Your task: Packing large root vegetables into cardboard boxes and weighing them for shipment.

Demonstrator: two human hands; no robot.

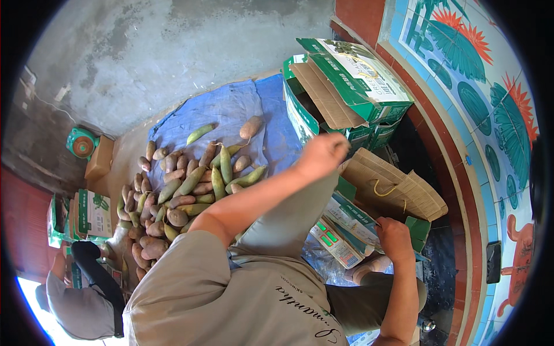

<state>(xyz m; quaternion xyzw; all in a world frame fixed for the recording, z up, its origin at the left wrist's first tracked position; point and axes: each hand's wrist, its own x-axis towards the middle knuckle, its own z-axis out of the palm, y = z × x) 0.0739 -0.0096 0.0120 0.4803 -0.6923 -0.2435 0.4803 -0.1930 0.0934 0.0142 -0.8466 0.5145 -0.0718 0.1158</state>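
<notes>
An open green and white cardboard carton (pixel 358 212) with brown flaps and a yellow cord handle stands before me on the right. My right hand (pixel 395 239) grips its near edge, fingers closed over the cardboard. Raised above my knee, my left hand (pixel 326 154) has its fingers curled in; anything inside them is hidden. Beside the carton's near left side is a scale (pixel 332 239) with lit green digits. On the left lies a heap of reddish-brown root vegetables (pixel 154 248) mixed with long green radish-like ones (pixel 225 164).
Green and white cartons (pixel 369 75) are stacked at the back right, against a blue tarp (pixel 225 104). A tiled wall (pixel 461 104) curves along the right. Another person (pixel 81 300) bends at lower left near more cartons (pixel 92 213). A round green device (pixel 82 142) stands at far left.
</notes>
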